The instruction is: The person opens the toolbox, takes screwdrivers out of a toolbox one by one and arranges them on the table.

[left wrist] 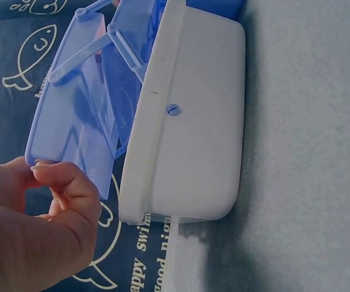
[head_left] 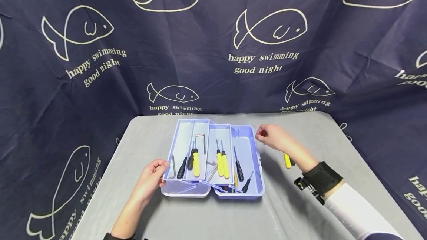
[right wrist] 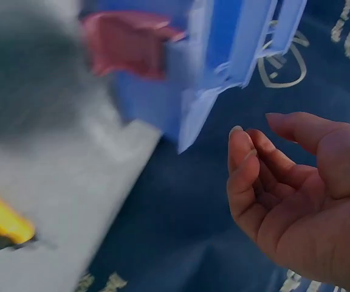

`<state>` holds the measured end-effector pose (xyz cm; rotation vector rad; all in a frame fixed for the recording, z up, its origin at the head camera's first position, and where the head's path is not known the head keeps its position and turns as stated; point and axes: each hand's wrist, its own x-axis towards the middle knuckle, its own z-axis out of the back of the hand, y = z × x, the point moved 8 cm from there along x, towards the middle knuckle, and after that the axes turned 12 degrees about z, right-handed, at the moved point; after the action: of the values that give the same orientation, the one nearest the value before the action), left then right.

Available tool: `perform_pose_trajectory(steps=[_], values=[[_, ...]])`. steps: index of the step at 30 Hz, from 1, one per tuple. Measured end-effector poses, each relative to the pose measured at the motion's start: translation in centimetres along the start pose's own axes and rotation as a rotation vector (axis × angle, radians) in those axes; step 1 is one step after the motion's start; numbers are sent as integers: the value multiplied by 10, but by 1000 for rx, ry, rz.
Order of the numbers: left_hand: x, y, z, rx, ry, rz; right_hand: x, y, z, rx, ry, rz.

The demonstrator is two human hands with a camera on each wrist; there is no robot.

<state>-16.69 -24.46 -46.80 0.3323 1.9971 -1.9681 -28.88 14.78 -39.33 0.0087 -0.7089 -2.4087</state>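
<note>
Btwn L hand (head_left: 151, 177) & R hand (head_left: 275, 137), toolbox (head_left: 247, 156); L pinching tray (head_left: 183, 134); R loosely curled

White sleeve (head_left: 358, 210) meets black, seemingly fabric wristband (head_left: 322, 179).

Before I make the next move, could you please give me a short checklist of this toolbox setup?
1. Left hand pinching the upper tray by its edge: ok.
2. Right hand empty: ok.
3. Both yellow-handled screwdrivers lying inside the lower tray: ok.
4. Every tool inside the toolbox: not ok, a yellow-and-black-handled tool lies on the table.
5. Type of that loose tool: cannot tell, the right forearm partly hides it in the head view.
</note>
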Motion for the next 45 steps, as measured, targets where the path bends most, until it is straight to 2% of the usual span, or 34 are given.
perform_pose_trajectory(steps=[4,8,16,21,26,35,40,45], values=[[-1,4,-1,1,6,-5,17,25,-4,-13,-5,42],[-2,4,2,10,11,-15,37,56,-13,22,24,69],[1,-1,1,0,17,2,77,139,-24,25,80,197],[2,0,0,4,11,12,91,183,-37,23,133,251],[1,-1,1,8,16,-9,98,214,-51,17,189,309],[0,-2,2,0,26,-27,104,242,-96,-72,297,343],[1,-3,2,-5,38,-19,103,243,-121,-126,372,339],[1,-2,2,-9,44,-11,101,240,-130,-126,419,300]])
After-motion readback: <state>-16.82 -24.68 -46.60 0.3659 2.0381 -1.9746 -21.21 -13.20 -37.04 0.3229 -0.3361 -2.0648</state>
